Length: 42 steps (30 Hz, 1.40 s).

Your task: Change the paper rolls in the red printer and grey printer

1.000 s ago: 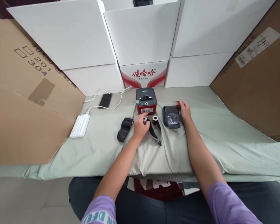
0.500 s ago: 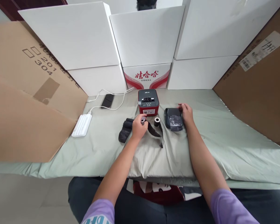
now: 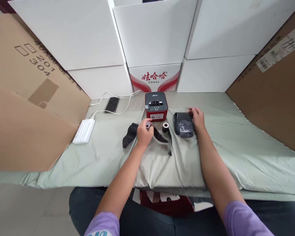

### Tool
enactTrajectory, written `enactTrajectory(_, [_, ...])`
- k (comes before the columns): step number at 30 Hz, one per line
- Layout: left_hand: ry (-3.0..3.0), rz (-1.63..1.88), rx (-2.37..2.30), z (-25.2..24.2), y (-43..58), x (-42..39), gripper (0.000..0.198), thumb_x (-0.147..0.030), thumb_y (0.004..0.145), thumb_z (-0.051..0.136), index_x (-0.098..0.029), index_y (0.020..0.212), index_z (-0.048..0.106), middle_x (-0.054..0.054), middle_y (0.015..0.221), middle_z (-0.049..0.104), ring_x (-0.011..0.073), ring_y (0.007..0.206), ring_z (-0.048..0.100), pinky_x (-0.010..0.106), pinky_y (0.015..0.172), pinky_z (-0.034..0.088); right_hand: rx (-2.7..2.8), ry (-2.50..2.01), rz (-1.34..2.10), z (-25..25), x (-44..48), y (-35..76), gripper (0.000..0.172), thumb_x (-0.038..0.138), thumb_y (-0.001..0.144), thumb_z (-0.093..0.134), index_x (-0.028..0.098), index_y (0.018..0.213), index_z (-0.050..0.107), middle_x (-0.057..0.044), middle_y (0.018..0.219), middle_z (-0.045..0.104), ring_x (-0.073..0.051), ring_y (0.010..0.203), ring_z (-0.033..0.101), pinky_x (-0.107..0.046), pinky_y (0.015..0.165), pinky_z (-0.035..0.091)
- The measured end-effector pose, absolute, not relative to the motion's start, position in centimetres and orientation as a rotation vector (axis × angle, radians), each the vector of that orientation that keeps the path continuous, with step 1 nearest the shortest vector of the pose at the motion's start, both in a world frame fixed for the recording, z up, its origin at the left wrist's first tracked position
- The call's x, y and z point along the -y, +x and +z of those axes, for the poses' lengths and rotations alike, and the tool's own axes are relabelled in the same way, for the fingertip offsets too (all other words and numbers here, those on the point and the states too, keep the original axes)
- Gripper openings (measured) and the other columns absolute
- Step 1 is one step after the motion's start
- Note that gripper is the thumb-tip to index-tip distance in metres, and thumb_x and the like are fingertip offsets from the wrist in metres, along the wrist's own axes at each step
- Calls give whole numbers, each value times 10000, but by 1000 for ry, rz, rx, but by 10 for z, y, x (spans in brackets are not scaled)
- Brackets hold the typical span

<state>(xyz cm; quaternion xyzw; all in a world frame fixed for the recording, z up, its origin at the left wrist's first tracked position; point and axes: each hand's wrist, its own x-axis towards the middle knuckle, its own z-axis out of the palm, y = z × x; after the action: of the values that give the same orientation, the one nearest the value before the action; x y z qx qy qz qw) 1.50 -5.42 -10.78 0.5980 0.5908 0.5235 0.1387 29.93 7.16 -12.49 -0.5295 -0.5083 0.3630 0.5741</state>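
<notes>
My left hand is closed round a small roll, whose round grey-white end shows at the fingertips. Crumpled black strip spreads out to the left of that hand, and another black length trails to its right. Just beyond the hand stands a red and dark-grey box-shaped printer. A small white-ended black roll stands near its front right corner, with a strip hanging from it. My right hand touches the right edge of a dark portable device, its fingers loosely extended at the upper corner.
A white power bank lies at the left, its white cable running past a black phone. White boxes form the back wall. Brown cardboard panels flank the cloth-covered surface.
My left hand has shifted slightly left with the roll, and the black strip beside it has moved and changed shape. My right hand stays at the dark device. The view has tilted slightly.
</notes>
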Motion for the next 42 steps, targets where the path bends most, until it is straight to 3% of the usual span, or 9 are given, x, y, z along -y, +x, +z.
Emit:
enactTrajectory(9, [1528, 1541, -1592, -104, 15, 55, 356, -55, 730, 491, -210, 1008, 650, 13, 884, 677, 165, 799, 632, 265, 714, 465, 1190, -1209, 845, -130, -74, 300, 405, 613, 817, 614, 223, 899, 685, -27, 776, 679, -194, 737, 617, -363, 758, 501])
enactTrajectory(14, [1484, 1521, -1572, -104, 15, 54, 272, -50, 705, 471, -209, 886, 599, -5, 818, 637, 149, 708, 556, 264, 680, 420, 1212, -1209, 834, -131, -74, 301, 386, 586, 837, 602, 216, 906, 687, -27, 787, 673, -194, 747, 615, -362, 768, 492])
enactTrajectory(42, [1510, 1394, -1559, -112, 14, 49, 261, -24, 679, 432, -219, 828, 520, -3, 798, 550, 176, 767, 516, 294, 743, 383, 1291, -1272, 765, -132, -74, 302, 399, 598, 865, 549, 222, 911, 678, -28, 822, 673, -204, 809, 622, -371, 799, 510])
